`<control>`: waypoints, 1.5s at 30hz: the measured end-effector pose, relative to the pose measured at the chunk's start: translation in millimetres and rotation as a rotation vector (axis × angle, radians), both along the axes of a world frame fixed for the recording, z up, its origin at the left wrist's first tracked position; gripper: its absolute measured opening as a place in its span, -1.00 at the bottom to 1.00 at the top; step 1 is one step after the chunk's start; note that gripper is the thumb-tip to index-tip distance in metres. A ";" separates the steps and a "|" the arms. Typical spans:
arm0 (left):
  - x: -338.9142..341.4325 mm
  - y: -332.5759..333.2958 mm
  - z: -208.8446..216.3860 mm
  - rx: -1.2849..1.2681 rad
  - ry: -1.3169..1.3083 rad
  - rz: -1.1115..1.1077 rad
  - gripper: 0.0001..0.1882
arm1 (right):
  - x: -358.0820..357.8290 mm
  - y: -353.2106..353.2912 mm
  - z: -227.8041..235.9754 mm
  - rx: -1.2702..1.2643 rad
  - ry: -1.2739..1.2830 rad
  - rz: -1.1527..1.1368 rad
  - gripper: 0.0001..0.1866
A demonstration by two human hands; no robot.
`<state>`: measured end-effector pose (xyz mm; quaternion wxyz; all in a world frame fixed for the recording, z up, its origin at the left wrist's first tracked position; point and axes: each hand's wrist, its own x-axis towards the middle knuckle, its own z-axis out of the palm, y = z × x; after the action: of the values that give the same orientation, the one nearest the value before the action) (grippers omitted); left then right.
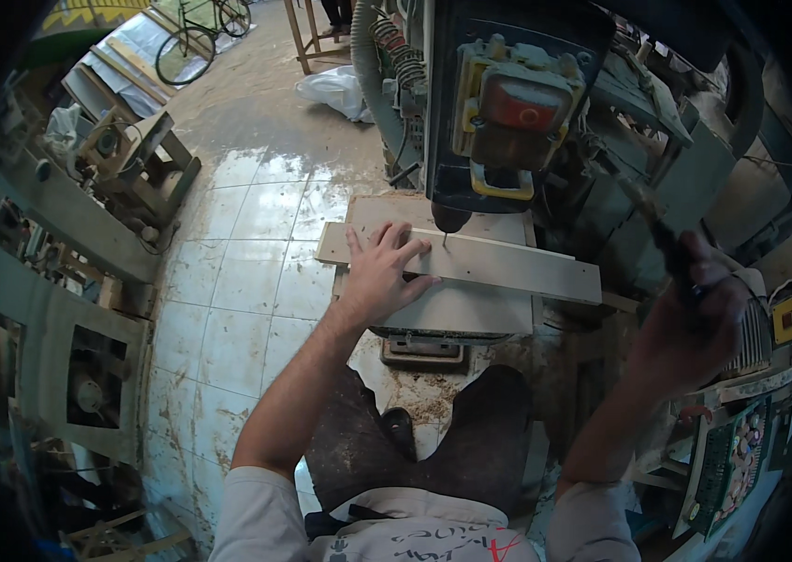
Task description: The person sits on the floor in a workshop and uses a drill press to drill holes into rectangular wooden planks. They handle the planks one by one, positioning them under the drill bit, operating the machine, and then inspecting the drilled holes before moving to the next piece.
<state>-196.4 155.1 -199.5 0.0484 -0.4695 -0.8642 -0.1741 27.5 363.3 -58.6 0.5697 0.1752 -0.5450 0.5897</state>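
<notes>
A long pale wooden board (499,267) lies crosswise on the drill press table (452,309), with a few small dark holes or marks along it. My left hand (382,272) rests on its left part, fingers spread and pressing down, the thumb by the near edge. Just right of those fingers, the thin drill bit (445,244) points down from the dark chuck (450,218) onto the board; whether it has entered the wood I cannot tell. At the right, my raised right hand (696,323) is closed around the black-gripped feed lever (663,234) of the drill press.
Above the board stands the drill press head with its yellow-framed red switch box (522,103). Wood chips (429,398) litter the floor by the base. Dusty machines (96,375) line the left side. A bicycle (185,56) and a white sack (335,91) are farther off.
</notes>
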 end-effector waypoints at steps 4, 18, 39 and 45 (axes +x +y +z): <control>0.6 1.0 0.1 -0.001 0.003 0.002 -0.50 | 1.3 -18.6 -37.1 -0.053 -0.011 -0.070 -0.69; -1.0 -1.5 3.0 -0.013 -0.030 -0.008 -0.50 | -95.4 53.3 153.3 0.014 -0.106 -0.063 -0.77; -57.5 -9.6 -3.6 0.055 0.004 -0.037 -0.50 | -120.1 35.7 160.4 0.072 -0.018 -0.104 -0.71; -59.6 -6.9 -0.7 0.043 -0.010 -0.051 -0.50 | -107.3 32.4 156.5 0.138 0.016 -0.064 -0.71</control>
<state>-256.0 148.2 -200.2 0.0499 -0.4892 -0.8484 -0.1962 -79.8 395.7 97.8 0.5791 0.2011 -0.5850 0.5310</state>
